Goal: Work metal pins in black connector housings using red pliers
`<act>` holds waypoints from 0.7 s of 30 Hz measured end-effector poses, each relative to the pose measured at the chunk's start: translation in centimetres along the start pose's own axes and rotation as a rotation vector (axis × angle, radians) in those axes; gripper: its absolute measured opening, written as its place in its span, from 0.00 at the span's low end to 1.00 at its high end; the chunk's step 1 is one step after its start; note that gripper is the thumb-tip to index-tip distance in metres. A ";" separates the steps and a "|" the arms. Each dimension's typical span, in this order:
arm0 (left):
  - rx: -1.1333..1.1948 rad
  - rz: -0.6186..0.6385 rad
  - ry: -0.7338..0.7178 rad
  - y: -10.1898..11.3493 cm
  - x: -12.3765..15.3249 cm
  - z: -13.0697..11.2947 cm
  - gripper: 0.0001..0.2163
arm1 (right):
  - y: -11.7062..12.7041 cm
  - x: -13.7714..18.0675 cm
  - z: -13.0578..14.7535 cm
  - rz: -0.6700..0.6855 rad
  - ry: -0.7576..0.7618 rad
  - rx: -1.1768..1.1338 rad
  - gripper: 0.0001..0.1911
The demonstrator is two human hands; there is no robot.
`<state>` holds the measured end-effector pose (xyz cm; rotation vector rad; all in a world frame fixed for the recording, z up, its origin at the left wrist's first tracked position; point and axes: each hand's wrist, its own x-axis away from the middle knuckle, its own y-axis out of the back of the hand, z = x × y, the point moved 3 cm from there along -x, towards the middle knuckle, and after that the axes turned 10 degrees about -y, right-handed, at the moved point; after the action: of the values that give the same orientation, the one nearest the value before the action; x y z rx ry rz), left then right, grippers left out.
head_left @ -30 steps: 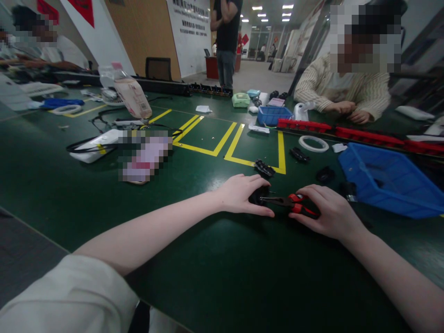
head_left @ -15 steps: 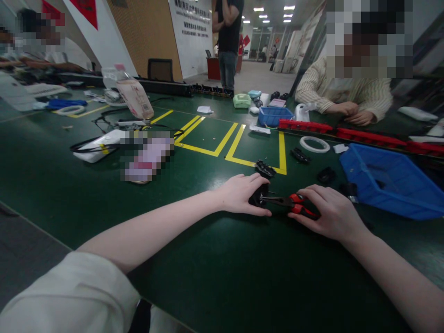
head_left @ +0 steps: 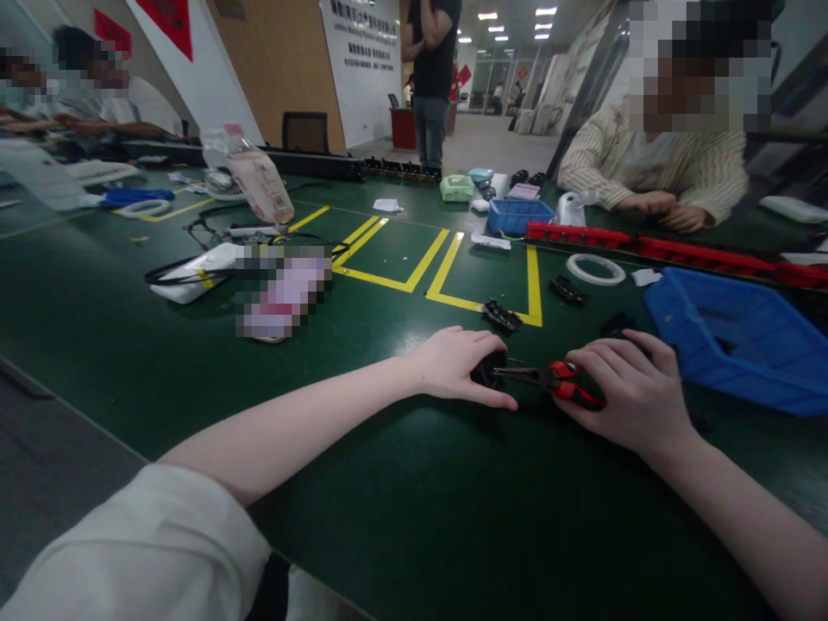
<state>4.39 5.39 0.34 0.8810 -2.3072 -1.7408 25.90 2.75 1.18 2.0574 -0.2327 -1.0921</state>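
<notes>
My left hand (head_left: 456,366) rests on the green table (head_left: 401,500), fingers curled over a small black part (head_left: 488,369) and holding it down. My right hand (head_left: 630,388) is closed around the red-and-black handles of a pair of pliers (head_left: 556,380). The pliers' dark jaws point left and meet the black part between my two hands. Most of the black part is hidden under my left fingers.
A blue bin (head_left: 737,336) stands just right of my right hand. Loose black parts (head_left: 501,315) and a white tape ring (head_left: 595,269) lie beyond. A person in a striped shirt (head_left: 653,172) sits across; another person stands further back. A bottle (head_left: 255,181) and cables lie left.
Both hands keep their hold with hardly any shift on the table. The view has swung slightly, so everything sits a little further right in the picture.
</notes>
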 end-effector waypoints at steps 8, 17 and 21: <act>0.007 -0.009 -0.021 0.0 0.1 0.0 0.27 | 0.0 0.0 0.1 -0.005 -0.030 0.002 0.12; -0.014 -0.034 -0.035 -0.1 0.1 -0.1 0.29 | -0.3 0.0 0.0 0.011 -0.032 -0.045 0.12; -0.017 -0.035 -0.029 0.0 0.1 -0.1 0.30 | -0.3 0.0 0.0 0.024 -0.021 -0.059 0.11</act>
<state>4.35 5.21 0.35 0.9044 -2.3047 -1.7959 25.87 2.97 0.92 1.9872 -0.2317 -1.0936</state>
